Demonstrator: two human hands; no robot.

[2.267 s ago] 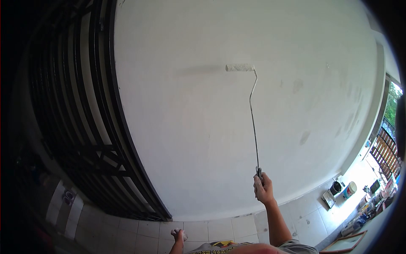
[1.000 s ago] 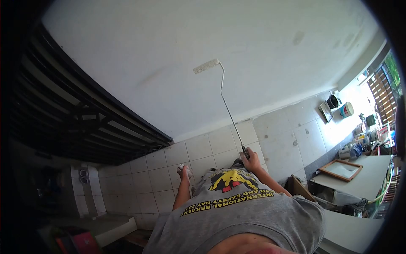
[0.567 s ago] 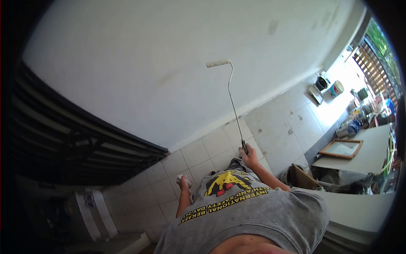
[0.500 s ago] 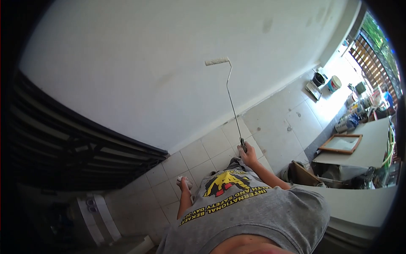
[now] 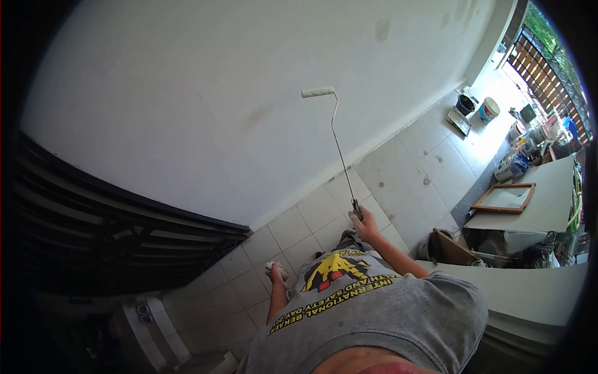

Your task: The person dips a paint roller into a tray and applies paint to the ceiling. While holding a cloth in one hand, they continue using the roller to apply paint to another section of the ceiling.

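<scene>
My right hand [image 5: 364, 222] is wrapped round the dark handle of a paint roller [image 5: 318, 92]. The roller's long thin wire rod rises away from me, and its white sleeve is at or close to the white wall [image 5: 187, 112]; contact cannot be made out. At my left side, by the grey shirt [image 5: 374, 311], my left hand [image 5: 275, 272] is closed round a small whitish crumpled thing, perhaps a cloth.
A black metal gate [image 5: 124, 230] stands at the left. Back right are a black bucket [image 5: 465, 104], a paint tray [image 5: 459, 121] and a white pail [image 5: 489, 110]. A wooden frame [image 5: 503, 197] lies on a pale board [image 5: 551, 196] at the right, near clutter.
The view has shifted slightly, so the gate and the right-side objects sit a little differently. The roller stays nearly in place in my right hand, and both hands keep their hold.
</scene>
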